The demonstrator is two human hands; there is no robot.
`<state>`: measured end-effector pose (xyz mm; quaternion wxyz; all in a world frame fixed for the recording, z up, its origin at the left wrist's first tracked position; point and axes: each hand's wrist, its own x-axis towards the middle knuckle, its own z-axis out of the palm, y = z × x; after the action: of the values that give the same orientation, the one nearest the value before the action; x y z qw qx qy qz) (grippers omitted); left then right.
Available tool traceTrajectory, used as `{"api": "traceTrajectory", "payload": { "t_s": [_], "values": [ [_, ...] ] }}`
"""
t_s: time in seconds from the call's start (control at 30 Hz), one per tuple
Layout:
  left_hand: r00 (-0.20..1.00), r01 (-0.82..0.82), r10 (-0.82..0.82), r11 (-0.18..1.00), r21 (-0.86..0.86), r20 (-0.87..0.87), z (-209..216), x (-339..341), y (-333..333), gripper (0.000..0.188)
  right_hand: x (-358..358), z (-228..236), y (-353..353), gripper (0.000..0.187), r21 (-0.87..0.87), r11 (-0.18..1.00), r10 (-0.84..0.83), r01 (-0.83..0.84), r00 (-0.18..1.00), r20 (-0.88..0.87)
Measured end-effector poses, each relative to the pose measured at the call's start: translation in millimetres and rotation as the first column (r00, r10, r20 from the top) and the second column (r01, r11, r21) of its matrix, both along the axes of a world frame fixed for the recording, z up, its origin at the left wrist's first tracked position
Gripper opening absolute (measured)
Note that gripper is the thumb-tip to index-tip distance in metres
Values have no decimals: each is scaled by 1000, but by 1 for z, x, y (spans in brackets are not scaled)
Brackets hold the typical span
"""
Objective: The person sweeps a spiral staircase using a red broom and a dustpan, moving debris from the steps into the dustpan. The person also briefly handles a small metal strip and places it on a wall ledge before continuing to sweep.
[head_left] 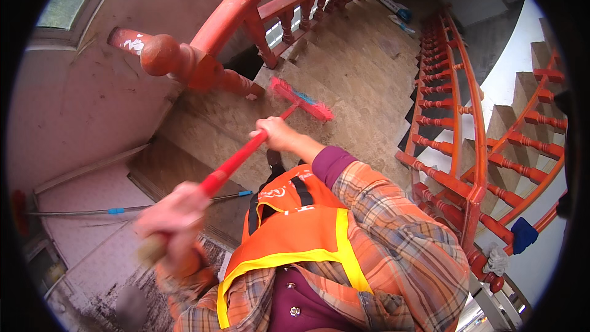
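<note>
A broom with a red handle (235,161) slants from my lower left up to its head (310,106), which has pink-red bristles and a blue strip. The head rests on a brown wood-patterned step (350,80), near the foot of a red newel post (196,67). My right hand (279,134) is closed round the lower part of the handle. Blurred by motion, my left hand (175,212) wraps round the handle's upper end. My orange apron (295,227) with yellow edging hangs below my arms.
Red banisters (448,117) run along the stairs on the right; another railing (295,9) stands at far left. A blue cloth (524,235) and a grey cloth (496,261) hang at the right rail. A thin pole (147,208) with blue fittings lies at left. Packages (396,9) lie far off.
</note>
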<state>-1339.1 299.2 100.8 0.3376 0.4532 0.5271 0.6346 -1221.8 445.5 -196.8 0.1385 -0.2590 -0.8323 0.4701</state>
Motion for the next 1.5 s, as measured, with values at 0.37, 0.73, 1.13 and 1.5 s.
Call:
{"api": "traceTrajectory", "payload": {
  "t_s": [0.37,0.73,1.13,1.5],
  "values": [
    [882,261,-88,909,324,-464,69,-94,-25,9,-110,74,-10,21,284,958,84,-20,973,-216],
    [961,276,-275,960,54,-21,23,-133,-28,14,-53,26,-41,30,-98,990,-89,99,991,99],
    [943,315,-322,945,-87,-79,2,-129,5,14,-99,3,2,27,-33,969,-247,246,965,-86],
    [816,554,-538,832,21,-211,95,-105,14,7,-114,56,-25,29,-72,991,-133,116,938,-319]
  ]
}}
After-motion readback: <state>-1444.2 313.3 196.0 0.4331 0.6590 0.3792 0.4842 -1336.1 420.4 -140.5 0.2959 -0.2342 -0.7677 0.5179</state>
